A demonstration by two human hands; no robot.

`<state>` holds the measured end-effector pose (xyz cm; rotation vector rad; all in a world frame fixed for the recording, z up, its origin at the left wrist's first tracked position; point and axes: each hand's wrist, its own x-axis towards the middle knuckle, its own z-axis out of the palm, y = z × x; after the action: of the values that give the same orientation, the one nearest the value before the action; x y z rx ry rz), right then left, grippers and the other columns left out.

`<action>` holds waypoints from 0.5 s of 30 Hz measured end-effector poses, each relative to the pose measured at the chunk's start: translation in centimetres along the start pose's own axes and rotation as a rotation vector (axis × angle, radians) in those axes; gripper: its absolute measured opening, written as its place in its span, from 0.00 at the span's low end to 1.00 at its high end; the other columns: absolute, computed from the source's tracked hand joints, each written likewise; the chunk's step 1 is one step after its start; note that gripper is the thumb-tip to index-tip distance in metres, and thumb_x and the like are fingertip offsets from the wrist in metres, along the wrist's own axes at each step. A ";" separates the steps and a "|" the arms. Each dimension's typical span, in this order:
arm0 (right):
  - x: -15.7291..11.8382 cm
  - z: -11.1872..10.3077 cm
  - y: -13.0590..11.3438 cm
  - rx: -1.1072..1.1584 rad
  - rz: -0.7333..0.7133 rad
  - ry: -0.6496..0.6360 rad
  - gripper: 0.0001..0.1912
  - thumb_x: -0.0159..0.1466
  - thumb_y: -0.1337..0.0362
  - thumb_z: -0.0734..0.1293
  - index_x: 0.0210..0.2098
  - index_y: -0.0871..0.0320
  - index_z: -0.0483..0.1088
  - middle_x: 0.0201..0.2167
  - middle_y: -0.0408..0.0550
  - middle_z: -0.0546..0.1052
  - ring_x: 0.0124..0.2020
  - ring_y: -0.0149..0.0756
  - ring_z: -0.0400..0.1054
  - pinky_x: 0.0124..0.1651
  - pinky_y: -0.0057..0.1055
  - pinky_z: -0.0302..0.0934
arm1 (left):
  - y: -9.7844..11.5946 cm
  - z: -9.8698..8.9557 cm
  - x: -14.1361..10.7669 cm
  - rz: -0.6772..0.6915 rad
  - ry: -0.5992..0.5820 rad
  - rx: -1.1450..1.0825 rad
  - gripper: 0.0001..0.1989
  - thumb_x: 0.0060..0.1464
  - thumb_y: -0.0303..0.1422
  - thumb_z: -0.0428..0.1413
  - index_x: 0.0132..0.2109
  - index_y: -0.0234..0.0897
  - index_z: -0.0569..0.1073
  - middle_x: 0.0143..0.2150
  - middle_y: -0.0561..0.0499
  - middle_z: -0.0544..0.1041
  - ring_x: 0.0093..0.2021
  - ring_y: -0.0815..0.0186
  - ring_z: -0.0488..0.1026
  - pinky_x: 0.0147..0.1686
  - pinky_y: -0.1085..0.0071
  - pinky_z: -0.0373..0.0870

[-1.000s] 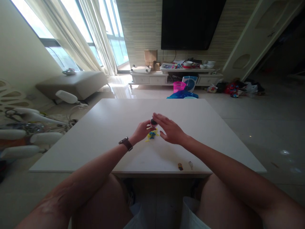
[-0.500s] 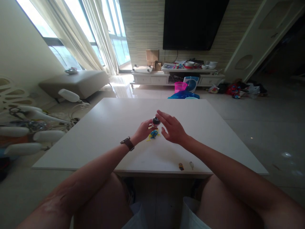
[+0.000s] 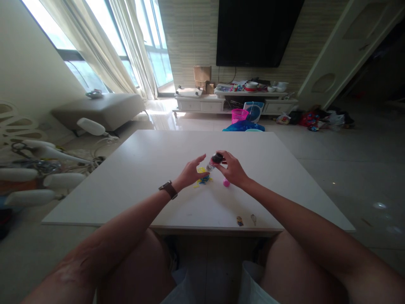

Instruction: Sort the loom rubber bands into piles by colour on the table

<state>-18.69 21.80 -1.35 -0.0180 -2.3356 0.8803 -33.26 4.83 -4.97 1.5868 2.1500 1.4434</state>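
Wristwatch [image 3: 168, 190] at its wrist, the left hand [image 3: 190, 172] spreads thumb and fingers apart beside yellow and blue pieces [image 3: 204, 179] on the white counter [image 3: 126, 181]. Next come a tilted dark-topped bottle [image 3: 214, 160], a round pink piece [image 3: 226, 183] and the right hand [image 3: 233, 170], gripping that bottle; rightmost, a yellow figure [image 3: 239, 221] and pale object [image 3: 253, 219].

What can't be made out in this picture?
All in the head view:
Bottle: contents too small and blurred; the right hand hides part of it.
Yellow and blue pieces: too small to count; the left hand hides some.
Pale thing on the table: too small to name.
Television: top cut off by the upper edge.
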 end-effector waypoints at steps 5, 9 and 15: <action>0.1 -0.2 0.8 0.028 0.071 0.011 0.20 0.62 0.57 0.71 0.52 0.52 0.68 0.46 0.49 0.76 0.43 0.40 0.73 0.46 0.40 0.71 | -1.5 -1.0 -0.1 -0.092 0.029 -0.011 0.36 0.46 0.21 0.54 0.64 0.38 0.67 0.63 0.40 0.72 0.62 0.55 0.70 0.58 0.54 0.71; -0.1 -0.3 1.0 0.016 0.067 0.043 0.22 0.63 0.56 0.70 0.55 0.51 0.67 0.50 0.51 0.75 0.43 0.40 0.72 0.45 0.40 0.70 | -1.6 -1.1 -0.1 -0.144 0.032 -0.011 0.33 0.45 0.19 0.51 0.60 0.37 0.70 0.60 0.40 0.74 0.59 0.57 0.73 0.56 0.56 0.73; -0.3 -0.3 1.2 -0.106 0.015 -0.015 0.23 0.65 0.55 0.68 0.58 0.52 0.67 0.48 0.52 0.75 0.46 0.43 0.71 0.49 0.41 0.68 | -1.2 -0.9 -0.2 -0.153 0.018 -0.008 0.29 0.46 0.20 0.52 0.57 0.36 0.71 0.57 0.40 0.76 0.57 0.58 0.75 0.54 0.58 0.75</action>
<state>-18.51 22.81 -2.05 -0.0740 -2.3965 0.7656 -34.50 4.15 -5.40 1.3774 2.2177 1.4231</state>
